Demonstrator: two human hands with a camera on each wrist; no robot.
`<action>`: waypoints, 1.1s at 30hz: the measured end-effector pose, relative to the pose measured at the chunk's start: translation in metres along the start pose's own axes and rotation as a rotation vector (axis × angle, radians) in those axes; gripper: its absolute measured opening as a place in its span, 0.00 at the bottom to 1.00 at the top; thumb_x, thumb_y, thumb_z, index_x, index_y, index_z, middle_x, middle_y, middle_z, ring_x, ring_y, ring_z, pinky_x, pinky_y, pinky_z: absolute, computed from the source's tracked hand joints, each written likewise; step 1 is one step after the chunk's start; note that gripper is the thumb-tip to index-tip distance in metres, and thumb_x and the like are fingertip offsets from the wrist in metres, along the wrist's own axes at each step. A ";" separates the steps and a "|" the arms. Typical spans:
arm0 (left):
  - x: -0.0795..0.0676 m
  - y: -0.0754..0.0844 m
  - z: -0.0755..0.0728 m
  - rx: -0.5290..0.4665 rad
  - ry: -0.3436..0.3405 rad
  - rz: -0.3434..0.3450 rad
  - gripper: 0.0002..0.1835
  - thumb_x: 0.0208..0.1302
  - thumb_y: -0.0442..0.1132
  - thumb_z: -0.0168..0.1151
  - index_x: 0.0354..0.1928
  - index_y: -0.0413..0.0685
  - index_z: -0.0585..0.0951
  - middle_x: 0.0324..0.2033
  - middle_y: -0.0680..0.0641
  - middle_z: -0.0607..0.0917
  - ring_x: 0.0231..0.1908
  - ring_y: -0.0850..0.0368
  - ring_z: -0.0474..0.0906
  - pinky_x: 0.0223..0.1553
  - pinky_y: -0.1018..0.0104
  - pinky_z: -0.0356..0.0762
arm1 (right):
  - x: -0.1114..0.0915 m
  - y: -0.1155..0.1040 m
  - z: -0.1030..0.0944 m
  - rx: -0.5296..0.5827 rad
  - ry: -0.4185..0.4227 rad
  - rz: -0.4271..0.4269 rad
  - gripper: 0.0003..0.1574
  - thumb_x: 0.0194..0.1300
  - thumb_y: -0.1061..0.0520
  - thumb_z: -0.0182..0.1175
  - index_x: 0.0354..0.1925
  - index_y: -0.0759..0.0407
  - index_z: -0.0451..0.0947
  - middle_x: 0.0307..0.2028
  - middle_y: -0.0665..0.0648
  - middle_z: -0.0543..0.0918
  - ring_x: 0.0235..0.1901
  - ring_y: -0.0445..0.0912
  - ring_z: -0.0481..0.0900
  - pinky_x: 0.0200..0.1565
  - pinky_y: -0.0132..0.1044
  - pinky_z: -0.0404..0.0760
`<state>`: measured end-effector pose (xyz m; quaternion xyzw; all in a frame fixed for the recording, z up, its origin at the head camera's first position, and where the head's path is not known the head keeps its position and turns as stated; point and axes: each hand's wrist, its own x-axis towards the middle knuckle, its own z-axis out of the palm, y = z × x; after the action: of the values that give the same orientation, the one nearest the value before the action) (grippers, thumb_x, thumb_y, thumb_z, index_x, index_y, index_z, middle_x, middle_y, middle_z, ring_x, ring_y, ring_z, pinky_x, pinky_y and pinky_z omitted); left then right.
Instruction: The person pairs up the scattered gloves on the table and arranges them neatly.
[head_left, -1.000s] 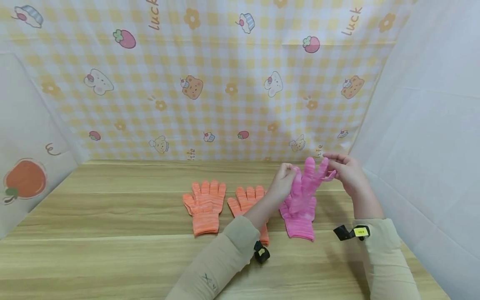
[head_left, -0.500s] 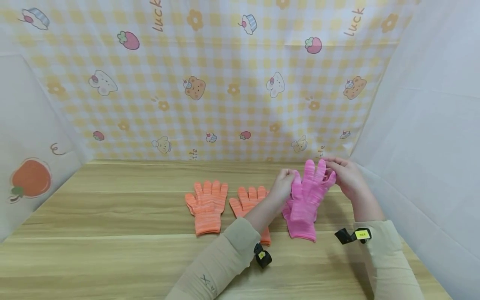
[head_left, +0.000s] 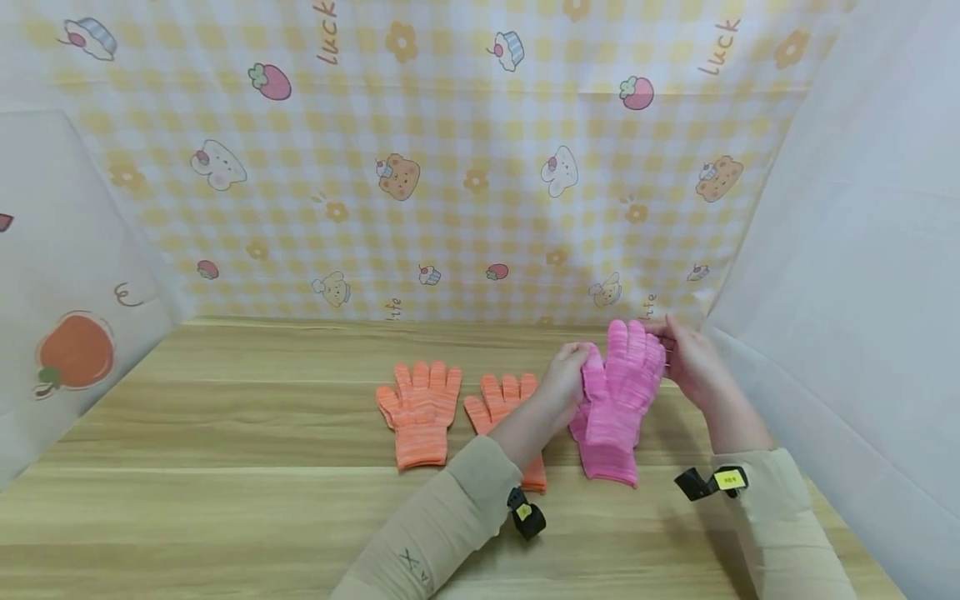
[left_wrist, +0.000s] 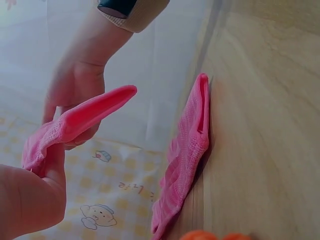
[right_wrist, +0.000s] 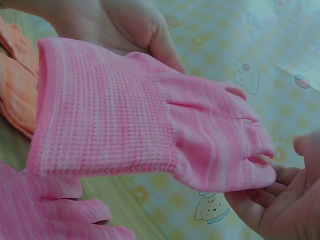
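A pink knitted glove (head_left: 628, 387) is held up off the table, its fingers pointing away and its cuff toward me. My left hand (head_left: 558, 385) pinches it at the thumb side. Straight fingers of my right hand (head_left: 693, 362) lie behind the glove's fingertips, and the right thumb stands away from the fabric in the right wrist view. Below lies a second pink glove (left_wrist: 182, 160), flat on the wood and partly covered by the held one in the head view. The cuff opening of the held glove (left_wrist: 95, 112) shows in the left wrist view.
Left of the pink gloves, two orange gloves (head_left: 422, 417) lie flat with fingers pointing away; my left forearm covers part of the nearer-to-centre orange glove (head_left: 497, 402). A yellow checked cloth (head_left: 450, 208) hangs behind the wooden table (head_left: 225, 433), and a white wall (head_left: 847, 292) stands at right.
The held glove's fingers, spread apart earlier, now lie closer together, and it hangs flatter. My right hand has gone from pinching a glove finger to open fingers behind it; the left keeps its grip.
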<state>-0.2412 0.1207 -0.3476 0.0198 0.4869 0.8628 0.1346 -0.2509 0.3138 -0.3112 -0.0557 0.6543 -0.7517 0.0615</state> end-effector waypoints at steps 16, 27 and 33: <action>-0.004 0.010 -0.004 -0.087 0.010 -0.019 0.11 0.75 0.37 0.42 0.52 0.40 0.71 0.51 0.40 0.75 0.46 0.51 0.74 0.51 0.59 0.72 | -0.001 0.008 0.011 -0.026 -0.027 0.032 0.37 0.76 0.36 0.29 0.33 0.50 0.81 0.31 0.48 0.83 0.31 0.40 0.80 0.35 0.31 0.79; -0.004 0.011 -0.003 -0.158 0.045 -0.022 0.10 0.75 0.37 0.42 0.51 0.41 0.70 0.47 0.44 0.74 0.45 0.53 0.73 0.53 0.60 0.71 | -0.013 0.014 0.010 0.062 -0.063 0.079 0.38 0.73 0.32 0.31 0.34 0.52 0.79 0.30 0.51 0.84 0.29 0.41 0.81 0.34 0.32 0.80; -0.004 0.009 -0.005 -0.193 0.058 -0.012 0.11 0.75 0.37 0.42 0.52 0.40 0.69 0.46 0.43 0.75 0.43 0.54 0.74 0.49 0.60 0.72 | -0.017 0.016 0.009 0.037 -0.068 0.034 0.30 0.76 0.39 0.37 0.35 0.51 0.81 0.32 0.51 0.84 0.30 0.42 0.81 0.34 0.34 0.81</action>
<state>-0.2402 0.1105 -0.3421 -0.0211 0.4054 0.9050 0.1270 -0.2319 0.3059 -0.3259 -0.0689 0.6385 -0.7603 0.0977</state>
